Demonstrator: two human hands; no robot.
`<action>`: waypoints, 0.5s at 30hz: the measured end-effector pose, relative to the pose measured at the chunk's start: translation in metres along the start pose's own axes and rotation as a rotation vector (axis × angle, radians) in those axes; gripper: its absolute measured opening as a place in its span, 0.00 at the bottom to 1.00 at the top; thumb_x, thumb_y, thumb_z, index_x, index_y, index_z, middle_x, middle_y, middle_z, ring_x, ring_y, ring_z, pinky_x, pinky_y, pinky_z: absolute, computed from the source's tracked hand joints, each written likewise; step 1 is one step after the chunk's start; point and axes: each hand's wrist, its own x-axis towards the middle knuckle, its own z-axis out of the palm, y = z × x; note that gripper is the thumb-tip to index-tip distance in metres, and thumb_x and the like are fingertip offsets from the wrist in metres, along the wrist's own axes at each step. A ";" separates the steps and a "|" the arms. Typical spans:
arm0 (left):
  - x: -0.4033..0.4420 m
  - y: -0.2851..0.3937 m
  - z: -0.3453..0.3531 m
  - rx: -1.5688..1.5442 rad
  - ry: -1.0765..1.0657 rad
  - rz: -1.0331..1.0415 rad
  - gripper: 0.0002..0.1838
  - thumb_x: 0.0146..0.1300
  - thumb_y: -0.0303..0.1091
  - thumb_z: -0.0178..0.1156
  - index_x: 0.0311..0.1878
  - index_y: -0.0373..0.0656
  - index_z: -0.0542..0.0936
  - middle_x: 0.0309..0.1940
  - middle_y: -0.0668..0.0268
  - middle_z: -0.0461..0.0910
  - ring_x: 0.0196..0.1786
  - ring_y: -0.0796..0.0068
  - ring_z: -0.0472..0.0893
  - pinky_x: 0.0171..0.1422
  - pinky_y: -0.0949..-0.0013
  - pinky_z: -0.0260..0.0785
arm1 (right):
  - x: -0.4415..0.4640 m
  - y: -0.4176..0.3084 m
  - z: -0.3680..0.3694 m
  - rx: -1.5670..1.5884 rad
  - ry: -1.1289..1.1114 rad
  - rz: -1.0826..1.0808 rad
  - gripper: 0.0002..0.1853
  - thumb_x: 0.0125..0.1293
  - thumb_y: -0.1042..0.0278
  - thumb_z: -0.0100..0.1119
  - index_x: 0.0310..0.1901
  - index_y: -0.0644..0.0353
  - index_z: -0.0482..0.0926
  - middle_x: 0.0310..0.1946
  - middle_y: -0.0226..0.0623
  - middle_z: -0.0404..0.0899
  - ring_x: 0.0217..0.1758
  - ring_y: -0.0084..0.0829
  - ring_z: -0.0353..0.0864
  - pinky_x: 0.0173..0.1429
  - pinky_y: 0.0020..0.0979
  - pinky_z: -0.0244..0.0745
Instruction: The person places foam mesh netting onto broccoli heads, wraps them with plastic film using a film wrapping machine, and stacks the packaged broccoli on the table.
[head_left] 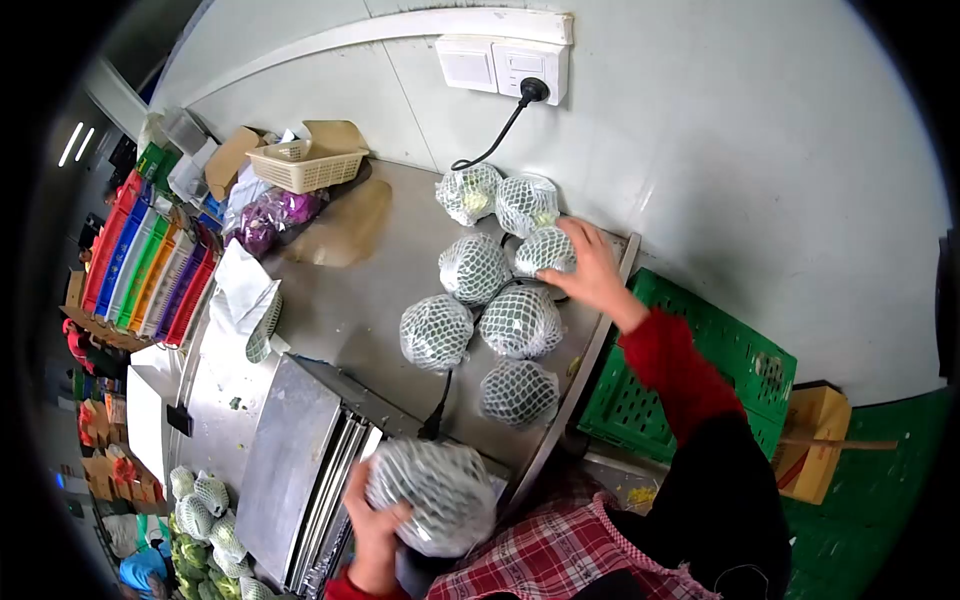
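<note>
Left hand (378,522) clamped on near netted ball (435,495), right hand (598,275) on far netted ball (545,252), both roundish, long axis and pointing direction unclear.

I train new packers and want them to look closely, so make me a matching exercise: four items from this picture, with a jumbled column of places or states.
Column one
1. Left hand
2. Right hand
3. Black plug
4. Green crate

Column two
A. Beyond the edge of the metal table, partly hidden by a red sleeve
B. Holding the near netted bundle, low in the picture
C. In the white wall socket
D. Against the far netted bundle, among others on the table

Right pairs: 1-B, 2-D, 3-C, 4-A
</note>
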 end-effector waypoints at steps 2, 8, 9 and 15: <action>0.069 0.012 0.011 0.101 0.063 0.107 0.46 0.36 0.49 0.75 0.57 0.29 0.71 0.48 0.57 0.77 0.49 0.67 0.78 0.57 0.66 0.70 | 0.019 0.039 0.023 -0.197 0.023 -0.061 0.43 0.45 0.49 0.75 0.62 0.62 0.71 0.57 0.50 0.73 0.58 0.48 0.75 0.61 0.42 0.71; 0.269 0.015 0.049 0.026 0.303 0.040 0.38 0.51 0.42 0.73 0.58 0.25 0.70 0.46 0.55 0.79 0.46 0.68 0.78 0.53 0.69 0.70 | 0.031 0.086 0.014 0.546 -0.303 0.457 0.38 0.53 0.56 0.71 0.63 0.64 0.71 0.54 0.47 0.78 0.55 0.37 0.79 0.58 0.34 0.73; 0.292 0.005 0.049 -0.046 0.327 -0.012 0.39 0.51 0.44 0.73 0.57 0.23 0.70 0.47 0.54 0.79 0.46 0.67 0.79 0.53 0.68 0.71 | 0.025 0.095 0.010 0.854 -0.255 0.649 0.34 0.57 0.60 0.67 0.62 0.69 0.70 0.53 0.44 0.79 0.53 0.34 0.80 0.57 0.31 0.74; 0.365 -0.090 0.043 0.049 0.487 -0.203 0.43 0.52 0.51 0.72 0.59 0.24 0.70 0.48 0.51 0.79 0.48 0.63 0.80 0.55 0.63 0.72 | 0.019 0.088 0.003 0.360 -0.512 0.320 0.41 0.53 0.51 0.72 0.64 0.67 0.69 0.58 0.53 0.76 0.62 0.43 0.75 0.65 0.38 0.69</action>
